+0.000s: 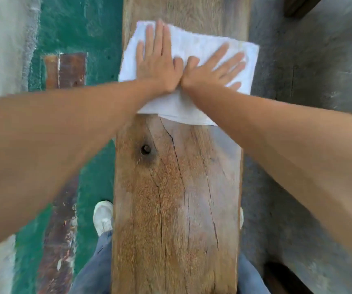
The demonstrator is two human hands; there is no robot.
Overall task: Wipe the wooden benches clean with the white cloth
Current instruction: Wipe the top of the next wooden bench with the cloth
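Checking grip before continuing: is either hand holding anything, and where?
Nothing is gripped. Left hand and right hand press flat on the white cloth's middle, on the wooden bench.

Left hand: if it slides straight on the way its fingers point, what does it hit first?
Likely nothing solid. The left hand lies flat on the white cloth, fingers pointing along the bench. Just past the cloth's far edge is bare wood up to the frame's top; beyond that is unseen.

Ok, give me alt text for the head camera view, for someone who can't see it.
Seen from above, a left hand and right hand press flat, side by side, on a white cloth spread across a cracked wooden bench. The person straddles it, over green and grey floor.
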